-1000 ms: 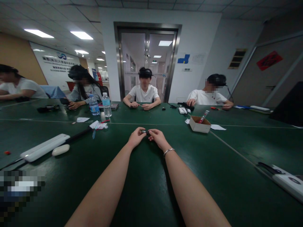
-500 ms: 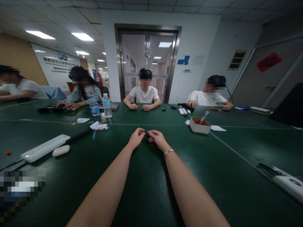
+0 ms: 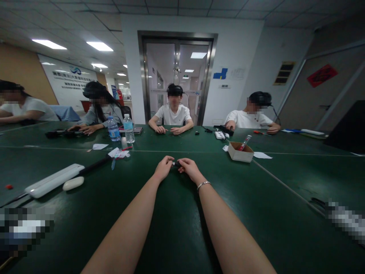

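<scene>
Over the green table (image 3: 119,228), my two hands meet around a small black stick with a silvery end (image 3: 177,164), which looks like a USB stick. My right hand (image 3: 188,169) pinches its black part between thumb and fingers. My left hand (image 3: 164,168) is closed at the silvery end, its fingertips bent together. Whether those fingers grip that end or a separate small piece is hidden.
An open cardboard box (image 3: 241,155) holding a red-and-clear item stands ahead right. Two water bottles (image 3: 129,129) and paper scraps (image 3: 118,153) are ahead left. A white device (image 3: 55,180) and an oval white object (image 3: 73,183) lie left. Co-workers (image 3: 173,114) sit across.
The silvery end of the black stick now shows between my hands, where only black showed before. My fingertips have drawn slightly apart; my arms have hardly moved.
</scene>
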### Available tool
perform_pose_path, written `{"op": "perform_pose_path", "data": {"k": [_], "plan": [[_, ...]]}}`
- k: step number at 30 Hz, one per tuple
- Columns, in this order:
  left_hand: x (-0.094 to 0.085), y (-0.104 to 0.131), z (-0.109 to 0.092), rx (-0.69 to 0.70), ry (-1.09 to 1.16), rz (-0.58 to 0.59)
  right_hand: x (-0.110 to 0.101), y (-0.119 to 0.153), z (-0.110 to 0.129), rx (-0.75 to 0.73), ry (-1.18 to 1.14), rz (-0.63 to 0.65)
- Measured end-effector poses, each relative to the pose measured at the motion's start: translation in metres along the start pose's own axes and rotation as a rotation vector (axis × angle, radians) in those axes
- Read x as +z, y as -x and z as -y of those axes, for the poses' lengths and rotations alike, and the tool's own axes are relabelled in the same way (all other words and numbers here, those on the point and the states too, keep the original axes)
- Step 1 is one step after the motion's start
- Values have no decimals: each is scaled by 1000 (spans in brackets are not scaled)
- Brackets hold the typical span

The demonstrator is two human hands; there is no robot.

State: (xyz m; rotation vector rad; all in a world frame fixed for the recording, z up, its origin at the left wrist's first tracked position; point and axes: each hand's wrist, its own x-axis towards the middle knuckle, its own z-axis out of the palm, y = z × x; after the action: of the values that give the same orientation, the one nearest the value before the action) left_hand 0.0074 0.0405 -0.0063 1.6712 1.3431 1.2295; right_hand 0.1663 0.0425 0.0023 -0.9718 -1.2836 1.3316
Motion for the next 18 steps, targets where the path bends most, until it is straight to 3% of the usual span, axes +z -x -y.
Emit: {"op": "perform_pose_path", "data": {"k": [18], "plan": [[2, 3, -1, 9, 4, -8, -1, 0, 0, -10, 12, 4]]}}
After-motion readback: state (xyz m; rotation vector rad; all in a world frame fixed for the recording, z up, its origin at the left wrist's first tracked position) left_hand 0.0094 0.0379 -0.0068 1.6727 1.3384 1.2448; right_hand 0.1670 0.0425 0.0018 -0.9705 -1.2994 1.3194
